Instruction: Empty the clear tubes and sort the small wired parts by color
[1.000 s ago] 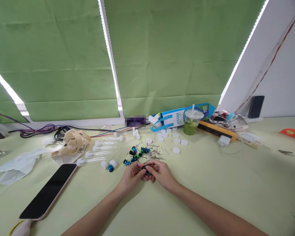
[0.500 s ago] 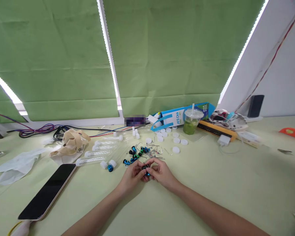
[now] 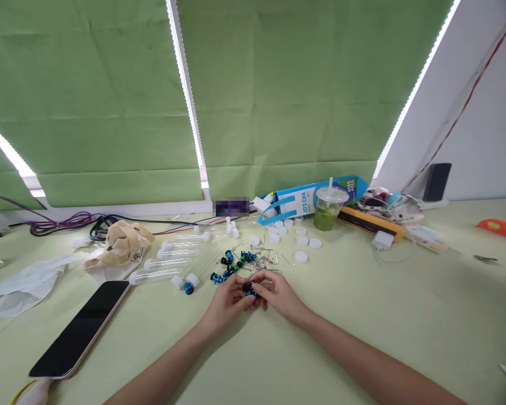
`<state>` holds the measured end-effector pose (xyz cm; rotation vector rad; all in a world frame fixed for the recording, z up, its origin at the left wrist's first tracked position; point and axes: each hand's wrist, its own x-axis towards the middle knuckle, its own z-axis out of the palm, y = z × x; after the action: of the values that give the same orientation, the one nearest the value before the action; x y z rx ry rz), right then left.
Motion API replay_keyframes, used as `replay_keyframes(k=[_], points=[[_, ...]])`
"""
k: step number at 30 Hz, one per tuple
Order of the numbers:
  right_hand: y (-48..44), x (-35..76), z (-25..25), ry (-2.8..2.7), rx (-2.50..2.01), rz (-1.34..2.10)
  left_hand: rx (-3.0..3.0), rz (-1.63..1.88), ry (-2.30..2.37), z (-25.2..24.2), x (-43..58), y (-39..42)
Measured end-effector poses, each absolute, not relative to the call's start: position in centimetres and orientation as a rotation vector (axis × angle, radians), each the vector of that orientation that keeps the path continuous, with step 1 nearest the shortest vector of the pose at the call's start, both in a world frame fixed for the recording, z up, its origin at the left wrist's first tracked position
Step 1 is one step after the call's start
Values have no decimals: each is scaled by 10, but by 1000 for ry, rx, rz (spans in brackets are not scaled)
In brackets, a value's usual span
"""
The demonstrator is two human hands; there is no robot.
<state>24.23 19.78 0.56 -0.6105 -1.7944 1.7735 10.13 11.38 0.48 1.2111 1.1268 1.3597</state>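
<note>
Close together above the table's middle, my left hand (image 3: 230, 299) and my right hand (image 3: 277, 293) both grip a small black and blue part (image 3: 249, 289). Fingers cover much of it, so its exact kind cannot be made out. Just beyond my hands lies a heap of similar small blue, black and green parts (image 3: 229, 274). Thin metal pins and L-shaped hex keys (image 3: 266, 260) are scattered beside that heap. A single blue part with a black rim (image 3: 188, 288) sits left of my left hand, against white caps (image 3: 192, 279).
Clear tubes with white ends (image 3: 168, 264) lie at the left, near a phone (image 3: 82, 329) and a beige cloth bag (image 3: 124, 247). Farther back are loose white caps (image 3: 302, 240), a lidded cup of green drink (image 3: 326, 214) and a blue-white bag (image 3: 289, 207). An orange-black bar (image 3: 371, 223) lies right.
My fingers have shifted around the small part, and it now shows at a different angle. My left thumb has moved lower. The objects on the table stay where they were.
</note>
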Motion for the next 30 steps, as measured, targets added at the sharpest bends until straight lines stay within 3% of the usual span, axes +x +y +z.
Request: replay_keyframes(k=[30], points=[[203,250,13,-1813,-487,1940,1152,1341,1171,5,96,115]])
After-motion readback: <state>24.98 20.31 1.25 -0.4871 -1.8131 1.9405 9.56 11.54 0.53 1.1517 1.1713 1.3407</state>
